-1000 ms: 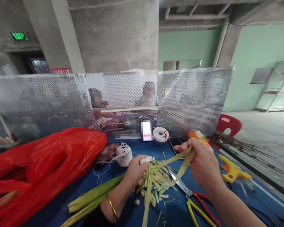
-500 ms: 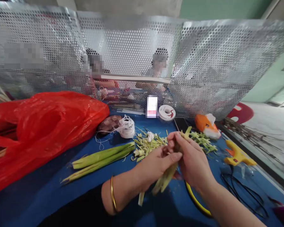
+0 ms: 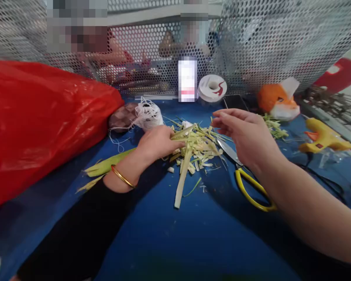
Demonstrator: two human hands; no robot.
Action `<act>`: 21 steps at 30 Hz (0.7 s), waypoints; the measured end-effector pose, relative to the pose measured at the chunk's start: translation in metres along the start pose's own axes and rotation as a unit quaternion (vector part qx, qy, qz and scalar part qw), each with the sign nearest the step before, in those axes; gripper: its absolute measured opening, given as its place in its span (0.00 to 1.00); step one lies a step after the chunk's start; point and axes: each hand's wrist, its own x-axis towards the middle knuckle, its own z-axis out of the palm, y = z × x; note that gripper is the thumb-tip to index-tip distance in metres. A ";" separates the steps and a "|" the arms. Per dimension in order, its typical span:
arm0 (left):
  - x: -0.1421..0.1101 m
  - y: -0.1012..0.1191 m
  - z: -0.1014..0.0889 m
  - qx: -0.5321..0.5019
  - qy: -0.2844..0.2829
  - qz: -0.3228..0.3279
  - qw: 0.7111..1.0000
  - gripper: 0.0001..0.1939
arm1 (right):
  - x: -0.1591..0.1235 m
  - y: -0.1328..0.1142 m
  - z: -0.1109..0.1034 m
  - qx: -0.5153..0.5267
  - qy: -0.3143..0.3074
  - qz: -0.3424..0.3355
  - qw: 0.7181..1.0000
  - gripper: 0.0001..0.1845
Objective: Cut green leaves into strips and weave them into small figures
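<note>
My left hand (image 3: 158, 143) rests on the blue table (image 3: 175, 234) and pinches a pale green leaf strip (image 3: 183, 171) that lies across a pile of cut leaf scraps (image 3: 199, 146). A gold bangle sits on that wrist. My right hand (image 3: 245, 132) hovers over the right side of the pile with its fingers spread and nothing in it. Yellow-handled scissors (image 3: 248, 185) lie under that hand. Green stalks (image 3: 105, 167) stretch out on the table beneath my left forearm.
A big red plastic bag (image 3: 38, 121) fills the left. At the back stand a ball of white string (image 3: 148, 114), a tape roll (image 3: 212, 88), an orange and white object (image 3: 276, 100) and a perforated metal screen (image 3: 266, 43) with people behind. A yellow glue gun (image 3: 324, 136) lies right.
The view has tilted down and closer to the table. My hands, joined on a leaf strip before, have parted: the left holds the strip on the pile, the right has let go.
</note>
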 end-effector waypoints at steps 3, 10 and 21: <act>0.001 0.003 0.012 0.018 -0.020 0.001 1.000 0.23 | 0.001 0.004 0.001 -0.010 -0.014 0.006 1.000 0.02; -0.005 0.016 0.030 0.000 0.012 0.011 1.000 0.13 | 0.003 0.011 0.001 -0.025 -0.026 0.028 0.999 0.08; -0.011 0.018 0.015 -0.477 -0.100 -0.040 0.872 0.05 | 0.010 0.005 -0.005 -0.025 -0.025 -0.013 0.999 0.09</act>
